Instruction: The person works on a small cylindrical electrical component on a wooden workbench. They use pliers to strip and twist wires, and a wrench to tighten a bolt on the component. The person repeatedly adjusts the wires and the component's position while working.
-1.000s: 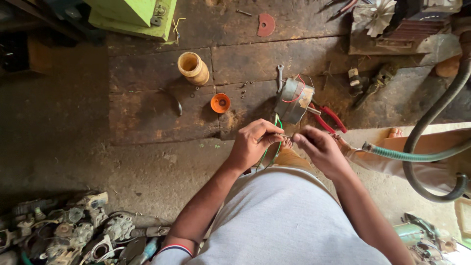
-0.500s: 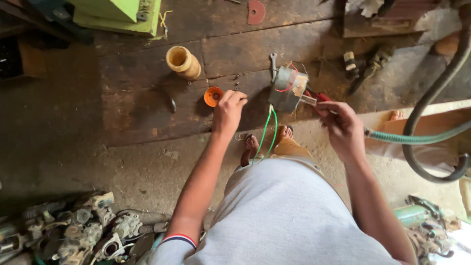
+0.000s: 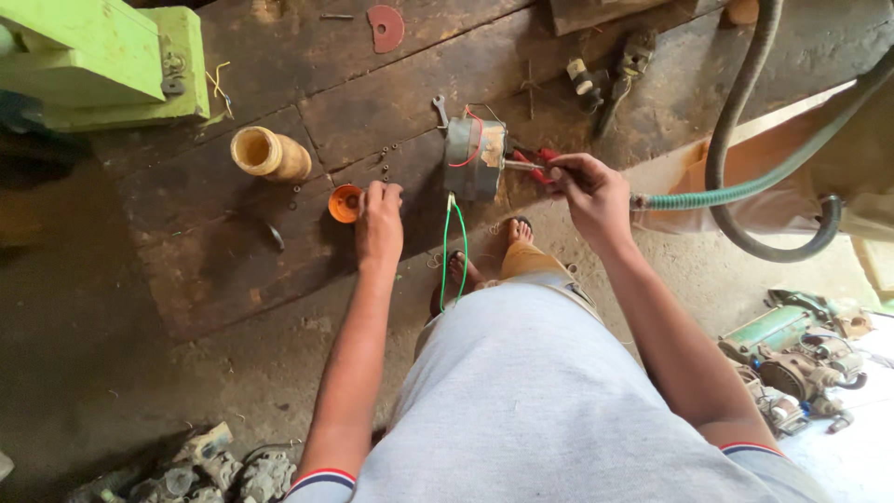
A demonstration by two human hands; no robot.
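Dark wooden desk (image 3: 233, 270) | my left hand (image 3: 379, 222) rests fingers down, gripping nothing, touching orange cap (image 3: 344, 202) | my right hand (image 3: 589, 191) clamped on red-handled pliers (image 3: 533, 163) at small grey motor (image 3: 474, 158), green wires (image 3: 453, 251) hanging

Green hose (image 3: 745, 191) right; yellow spool (image 3: 268, 154), green block (image 3: 102, 65) left.
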